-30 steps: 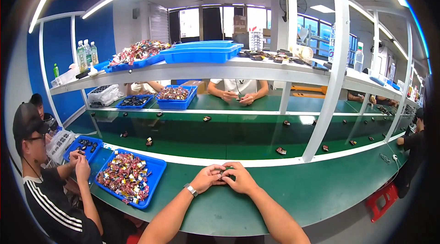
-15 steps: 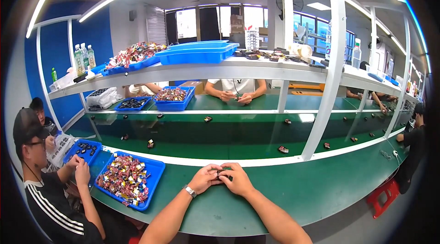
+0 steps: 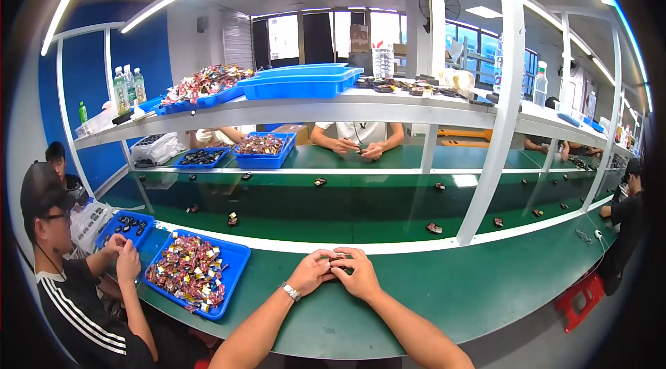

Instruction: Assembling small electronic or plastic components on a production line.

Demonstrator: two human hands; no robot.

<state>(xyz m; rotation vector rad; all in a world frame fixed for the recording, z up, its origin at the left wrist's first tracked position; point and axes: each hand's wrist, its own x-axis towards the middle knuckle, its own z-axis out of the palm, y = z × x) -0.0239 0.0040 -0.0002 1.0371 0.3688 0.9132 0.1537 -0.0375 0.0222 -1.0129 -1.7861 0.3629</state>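
Above the near edge of the green worktop [image 3: 430, 286], my left hand [image 3: 312, 275] and my right hand [image 3: 356, 275] meet with curled fingers. A small dark part [image 3: 336, 259] is pinched between their fingertips. Fingers cover most of it, so its exact kind does not show. To the left of my hands rests a blue tray [image 3: 239, 258] heaped with small red, white and yellow pieces [image 3: 186, 272].
Beyond a white rail, a dark green conveyor belt [image 3: 326, 213] carries scattered small parts [image 3: 434, 228]. A white post [image 3: 491, 119] and an overhead shelf [image 3: 312, 114] stand ahead. A co-worker [image 3: 76, 286] sits at left beside a smaller blue tray [image 3: 143, 232]; a red stool [image 3: 581, 299] is at right.
Parts on the belt have shifted slightly to the right. My fingers have moved a little around the small dark part, the hands staying in nearly the same place.
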